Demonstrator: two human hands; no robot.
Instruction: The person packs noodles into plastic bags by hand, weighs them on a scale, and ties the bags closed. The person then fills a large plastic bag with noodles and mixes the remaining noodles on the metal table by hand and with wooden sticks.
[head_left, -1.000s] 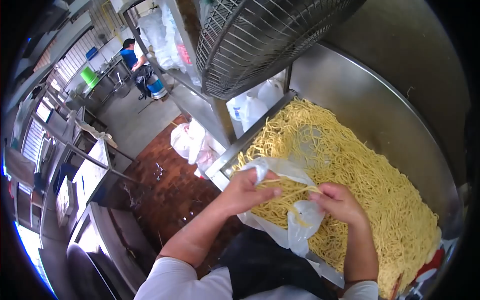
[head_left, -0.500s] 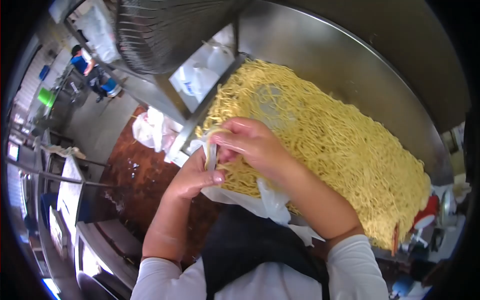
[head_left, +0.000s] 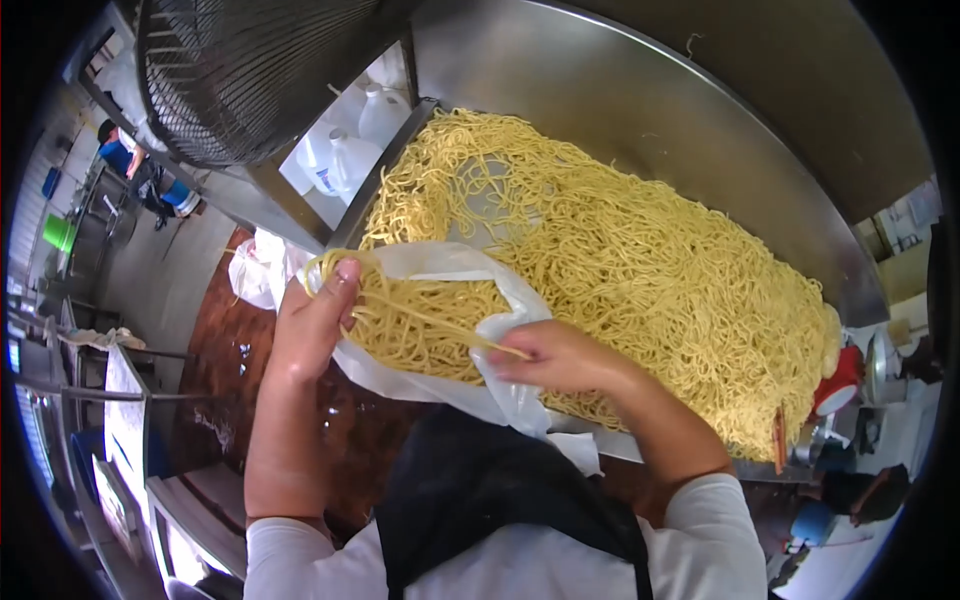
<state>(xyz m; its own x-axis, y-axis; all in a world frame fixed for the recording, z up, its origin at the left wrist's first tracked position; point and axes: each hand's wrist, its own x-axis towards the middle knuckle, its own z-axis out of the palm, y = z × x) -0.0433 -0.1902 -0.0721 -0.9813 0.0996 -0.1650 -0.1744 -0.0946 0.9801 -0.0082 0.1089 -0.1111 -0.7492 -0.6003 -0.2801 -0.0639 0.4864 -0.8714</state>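
An opened white plastic bag (head_left: 518,400) with yellow noodles (head_left: 425,325) inside lies across the near edge of the steel table. My left hand (head_left: 315,320) is closed at the bag's left end, its thumb pressed on noodles that loop over the fingers. At the bag's right side my right hand (head_left: 560,357) pinches a few noodle strands stretched across from the left hand. Whether either hand also grips the plastic is unclear. Beyond the bag spreads a large noodle heap (head_left: 690,300), thin around one patch of bare metal (head_left: 488,190).
A steel back wall (head_left: 600,90) rises behind the heap. Plastic jugs (head_left: 350,160) stand at the upper left beneath a wire-guarded fan (head_left: 260,80). A white bag (head_left: 258,268) sits by the table's left corner. People (head_left: 145,180) are at the far left and lower right.
The bag has been spread open, showing noodles inside. My hands have moved apart, left hand leftward, right hand rightward and down, with strands stretched between them. The view has shifted slightly.
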